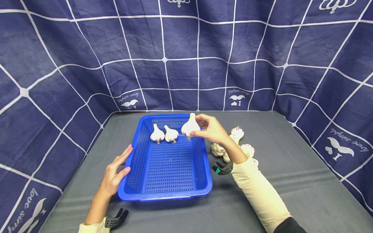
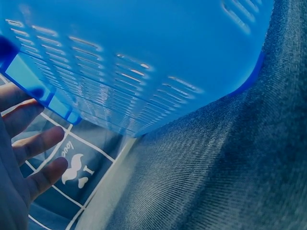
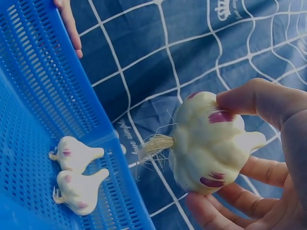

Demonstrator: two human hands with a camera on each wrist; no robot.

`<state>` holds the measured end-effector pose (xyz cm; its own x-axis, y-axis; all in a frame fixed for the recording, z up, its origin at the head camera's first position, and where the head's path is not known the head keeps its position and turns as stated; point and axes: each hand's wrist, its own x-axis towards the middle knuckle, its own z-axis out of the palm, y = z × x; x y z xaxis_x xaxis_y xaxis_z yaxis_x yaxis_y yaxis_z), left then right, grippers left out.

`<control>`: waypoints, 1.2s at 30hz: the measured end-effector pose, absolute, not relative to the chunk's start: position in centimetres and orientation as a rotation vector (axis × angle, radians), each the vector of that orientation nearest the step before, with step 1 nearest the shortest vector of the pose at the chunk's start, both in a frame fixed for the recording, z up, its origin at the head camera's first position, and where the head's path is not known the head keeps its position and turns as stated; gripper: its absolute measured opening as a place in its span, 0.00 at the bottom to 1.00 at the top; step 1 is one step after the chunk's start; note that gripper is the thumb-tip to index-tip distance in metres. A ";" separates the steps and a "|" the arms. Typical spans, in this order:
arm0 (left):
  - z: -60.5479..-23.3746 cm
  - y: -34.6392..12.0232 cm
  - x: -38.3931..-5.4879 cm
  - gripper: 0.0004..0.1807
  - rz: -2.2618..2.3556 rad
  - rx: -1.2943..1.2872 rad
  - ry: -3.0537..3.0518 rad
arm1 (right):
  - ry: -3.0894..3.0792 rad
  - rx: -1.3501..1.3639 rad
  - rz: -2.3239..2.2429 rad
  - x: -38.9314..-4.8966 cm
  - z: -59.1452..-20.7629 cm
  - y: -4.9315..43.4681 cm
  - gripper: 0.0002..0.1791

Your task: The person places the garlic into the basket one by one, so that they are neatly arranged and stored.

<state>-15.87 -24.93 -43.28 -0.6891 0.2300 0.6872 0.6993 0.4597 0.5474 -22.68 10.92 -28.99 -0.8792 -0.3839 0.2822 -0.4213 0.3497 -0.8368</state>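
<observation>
My right hand [image 1: 212, 130] pinches a garlic bulb [image 1: 190, 127] between thumb and fingers, above the back right part of a blue plastic basket [image 1: 164, 196]. In the right wrist view this garlic bulb [image 3: 206, 143] shows purple streaks and a tuft of dry roots. Two more garlic bulbs, one [image 1: 157, 134] left of the other [image 1: 171, 134], lie side by side inside the basket towards its back. My left hand [image 1: 114, 174] rests against the basket's left rim with its fingers extended; in the left wrist view the fingers [image 2: 41, 143] are spread beside the basket's slotted wall [image 2: 129, 81].
Several garlic bulbs [image 1: 247, 150] lie in a pile on the grey tabletop [image 1: 279, 181] right of the basket, partly hidden by my right forearm. A dark blue curtain [image 1: 180, 74] with white grid lines encloses the table at the back and both sides.
</observation>
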 end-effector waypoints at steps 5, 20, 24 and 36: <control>-43.4 -24.9 -15.8 0.31 -1.167 -0.755 -2.200 | -2.584 0.752 1.527 -25.5 -31.3 10.4 0.24; -43.4 -24.9 -15.8 0.31 -1.166 -0.771 -2.180 | -2.793 0.737 1.249 -28.4 -31.9 7.8 0.23; -43.5 -24.9 -15.9 0.31 -1.170 -0.788 -2.168 | -2.815 0.744 1.230 -29.0 -31.6 7.0 0.23; -43.4 -25.1 -15.9 0.31 -1.152 -0.779 -2.175 | -2.994 0.649 0.880 -31.7 -32.3 5.1 0.24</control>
